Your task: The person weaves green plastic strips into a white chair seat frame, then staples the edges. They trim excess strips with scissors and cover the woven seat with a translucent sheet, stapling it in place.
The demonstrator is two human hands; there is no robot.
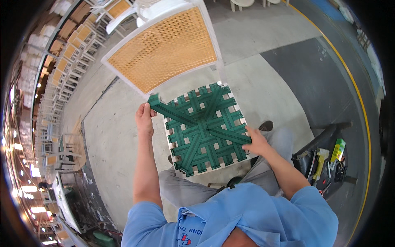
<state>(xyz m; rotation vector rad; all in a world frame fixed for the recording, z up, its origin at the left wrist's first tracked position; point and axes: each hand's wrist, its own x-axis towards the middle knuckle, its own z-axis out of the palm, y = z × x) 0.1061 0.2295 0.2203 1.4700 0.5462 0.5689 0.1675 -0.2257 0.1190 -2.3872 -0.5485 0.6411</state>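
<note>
In front of me stands a white-framed chair whose seat is woven from green webbing (200, 158). Several straps cross it in a grid, and others run diagonally over the top. A loose length of green webbing strap (175, 113) rises from the seat's middle toward its far left corner. My left hand (144, 120) is closed on the end of that strap, just off the corner. Over at the right edge, my right hand (259, 142) has its fingers around the end of another diagonal strap (232, 135), against the seat frame.
The chair's cane backrest (164, 47) slants up on the far side. To my right, a dark stool (304, 162) carries a green-yellow box (338, 150) and several hand tools. White chairs (61, 74) stand in a row at the left. A yellow line (362, 107) curves along the floor.
</note>
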